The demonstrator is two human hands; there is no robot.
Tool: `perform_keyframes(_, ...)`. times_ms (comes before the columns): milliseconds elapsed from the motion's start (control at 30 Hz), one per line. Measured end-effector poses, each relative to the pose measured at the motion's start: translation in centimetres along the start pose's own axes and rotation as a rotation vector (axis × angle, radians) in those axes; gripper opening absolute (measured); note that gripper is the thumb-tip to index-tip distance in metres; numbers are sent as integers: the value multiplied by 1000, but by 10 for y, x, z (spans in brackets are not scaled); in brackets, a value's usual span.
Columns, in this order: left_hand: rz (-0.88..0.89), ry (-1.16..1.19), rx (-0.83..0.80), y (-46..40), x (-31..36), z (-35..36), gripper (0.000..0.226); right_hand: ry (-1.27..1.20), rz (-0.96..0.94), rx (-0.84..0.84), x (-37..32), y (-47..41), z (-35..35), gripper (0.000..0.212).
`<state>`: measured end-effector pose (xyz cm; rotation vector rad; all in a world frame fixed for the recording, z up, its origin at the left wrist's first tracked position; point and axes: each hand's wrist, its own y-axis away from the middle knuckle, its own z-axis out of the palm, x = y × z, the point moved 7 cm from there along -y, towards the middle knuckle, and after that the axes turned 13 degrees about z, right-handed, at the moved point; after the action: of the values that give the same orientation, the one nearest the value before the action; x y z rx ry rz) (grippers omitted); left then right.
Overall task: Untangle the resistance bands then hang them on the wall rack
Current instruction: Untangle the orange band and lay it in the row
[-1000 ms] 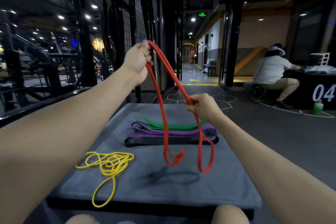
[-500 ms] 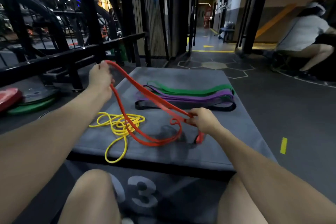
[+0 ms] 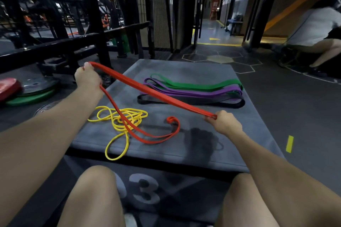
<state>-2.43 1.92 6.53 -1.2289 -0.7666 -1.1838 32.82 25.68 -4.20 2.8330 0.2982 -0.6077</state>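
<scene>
Hands both closed on the red band [image 3: 151,92]: your left hand [image 3: 88,79] holds one end raised over the left edge of the grey padded box [image 3: 193,155]; your right hand [image 3: 226,122] pinches the other end low over the box top. Doubled red strand runs taut between the two grips. Slack loop hangs from the left hand, crosses the yellow band [image 3: 120,119] and lies on the box. Yellow band sits tangled near the front left. Green band [image 3: 195,84], purple band [image 3: 191,91] and black band [image 3: 190,101] lie stacked flat at the far side. Weight plates [image 3: 27,88] rest on the floor to the left.
</scene>
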Motion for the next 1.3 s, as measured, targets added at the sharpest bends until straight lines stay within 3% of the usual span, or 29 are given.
perform_keyframes(133,96,-102,-71,4,-6,7,29,131,-70,16,-4,6,21,61)
perform_keyframes(233,97,-138,-102,7,-17,9,29,204,-97,-66,-1,12,40,82)
perform_keyframes(333,101,-149,-95,4,-24,4,28,176,-110,-157,9,9,40,87)
perform_keyframes(433,95,-155,-102,0,-30,-2,24,171,-116,-235,23,10,40,69)
perform_keyframes(533,97,-156,-121,-1,-35,-2,21,-6,-93,-189,31,12,33,45)
perform_keyframes(667,116,-166,-150,3,-35,5,20,-50,-97,-110,31,12,20,23)
perform_keyframes(867,98,-159,-88,-8,-31,-4,19,130,-131,-36,44,10,19,30)
perform_keyframes(933,92,-175,-83,-10,-29,-7,22,28,-49,44,60,10,11,38)
perform_keyframes(1033,86,-184,-78,-11,-29,-10,21,-117,-25,120,66,12,0,32)
perform_keyframes(1167,75,-174,-72,-8,-28,-9,20,-298,-191,234,37,23,-22,20)
perform_keyframes(1300,80,-157,-82,-6,-21,-5,25,-20,-439,182,-2,39,-13,19)
